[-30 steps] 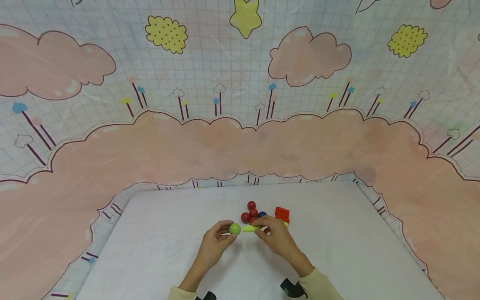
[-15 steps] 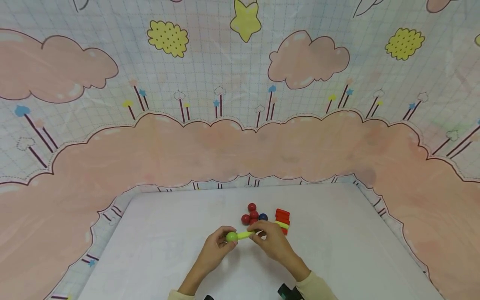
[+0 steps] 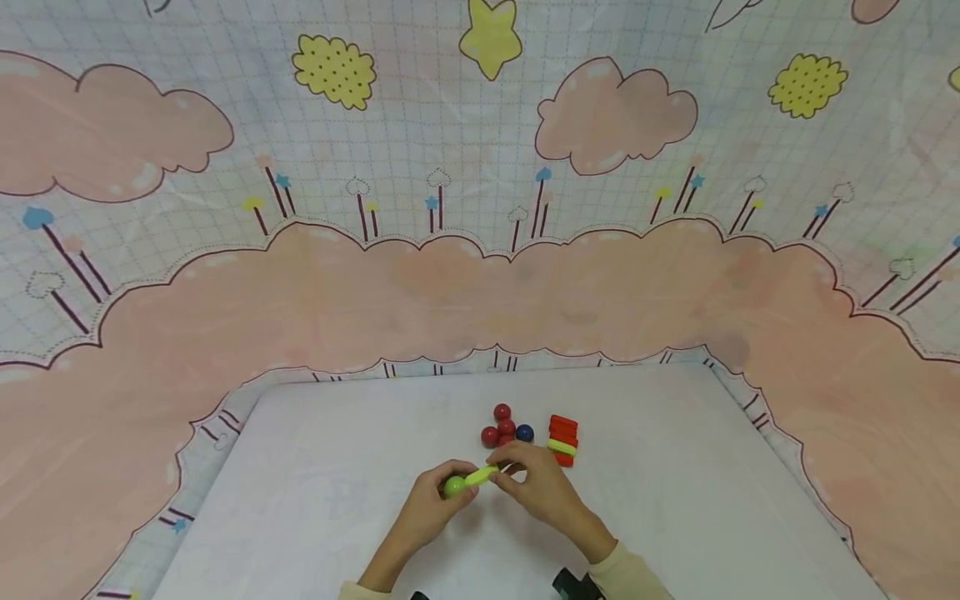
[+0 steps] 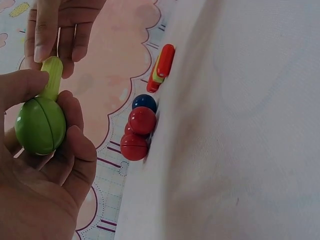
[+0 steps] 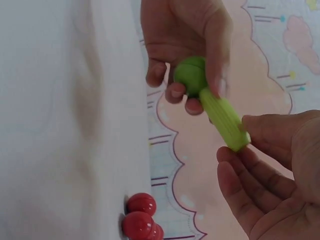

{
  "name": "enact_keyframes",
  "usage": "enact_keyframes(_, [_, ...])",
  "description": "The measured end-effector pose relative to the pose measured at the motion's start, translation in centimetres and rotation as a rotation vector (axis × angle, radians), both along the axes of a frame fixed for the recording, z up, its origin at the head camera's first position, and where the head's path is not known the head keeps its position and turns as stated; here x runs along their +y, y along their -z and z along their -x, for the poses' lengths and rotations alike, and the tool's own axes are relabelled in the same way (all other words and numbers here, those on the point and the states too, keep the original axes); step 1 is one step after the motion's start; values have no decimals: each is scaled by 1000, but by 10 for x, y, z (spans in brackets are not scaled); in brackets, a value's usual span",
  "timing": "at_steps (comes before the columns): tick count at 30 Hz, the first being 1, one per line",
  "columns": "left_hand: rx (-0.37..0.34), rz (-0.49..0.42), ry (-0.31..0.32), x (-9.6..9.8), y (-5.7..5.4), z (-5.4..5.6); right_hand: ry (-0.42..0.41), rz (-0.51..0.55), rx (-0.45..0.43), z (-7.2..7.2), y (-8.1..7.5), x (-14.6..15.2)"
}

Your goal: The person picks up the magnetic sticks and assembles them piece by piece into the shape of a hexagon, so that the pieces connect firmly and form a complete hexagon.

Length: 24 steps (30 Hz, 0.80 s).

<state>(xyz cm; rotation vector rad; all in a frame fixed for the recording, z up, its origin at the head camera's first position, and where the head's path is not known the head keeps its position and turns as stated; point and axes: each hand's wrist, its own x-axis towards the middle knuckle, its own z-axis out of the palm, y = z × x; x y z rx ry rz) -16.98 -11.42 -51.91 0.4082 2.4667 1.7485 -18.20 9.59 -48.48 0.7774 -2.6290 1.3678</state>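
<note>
Green ball (image 3: 454, 487) is sitting in the left hand (image 3: 429, 504), whose grip is curling round it, while the right hand (image 3: 543, 483) is pinching the stick (image 3: 482, 476) by its far end. A second ago a gap was parting the two; now they are touching, so joining seems to be advancing, though how firmly the stick is seating I cannot tell. Just beyond the right grip, red balls (image 3: 506, 427) and a blue ball (image 3: 525, 432) are crowding, a row of sticks (image 3: 562, 437) lying farther right. The worktop (image 3: 300, 500) is stretching outward past both grips, its far edge running behind the balls.
</note>
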Motion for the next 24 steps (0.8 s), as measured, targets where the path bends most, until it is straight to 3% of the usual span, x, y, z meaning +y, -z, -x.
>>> enact_keyframes(9, [-5, 46, -33, -4, -1, -1, 122, 62, -17, 14, 0, 18])
enact_keyframes(19, [-16, 45, -39, -9, 3, 0, 265, 34, -58, 45, 18, 33])
enact_keyframes(24, [-24, 39, -44, -9, 5, 0, 298, 20, -138, 56, 26, 37])
